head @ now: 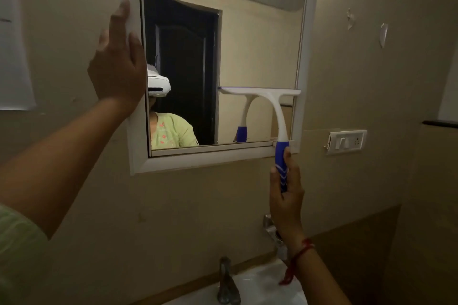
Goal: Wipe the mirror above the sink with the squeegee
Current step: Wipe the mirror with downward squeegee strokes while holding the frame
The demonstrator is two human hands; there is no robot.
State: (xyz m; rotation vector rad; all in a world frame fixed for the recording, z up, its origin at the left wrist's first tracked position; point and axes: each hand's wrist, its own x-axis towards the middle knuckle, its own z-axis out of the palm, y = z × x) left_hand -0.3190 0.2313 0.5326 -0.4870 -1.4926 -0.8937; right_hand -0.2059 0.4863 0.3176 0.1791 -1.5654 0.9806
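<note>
A white-framed mirror hangs on the beige wall above a white sink. My right hand grips the blue handle of a white squeegee. Its blade lies flat on the glass in the lower right part of the mirror, level and reaching the right frame. My left hand rests with spread fingers on the left frame of the mirror. The glass reflects the squeegee, a dark door and a person in a light green top.
A metal tap stands at the sink's back edge. A second tap fitting juts from the wall behind my right wrist. A white switch plate sits right of the mirror. Paper hangs at the far left.
</note>
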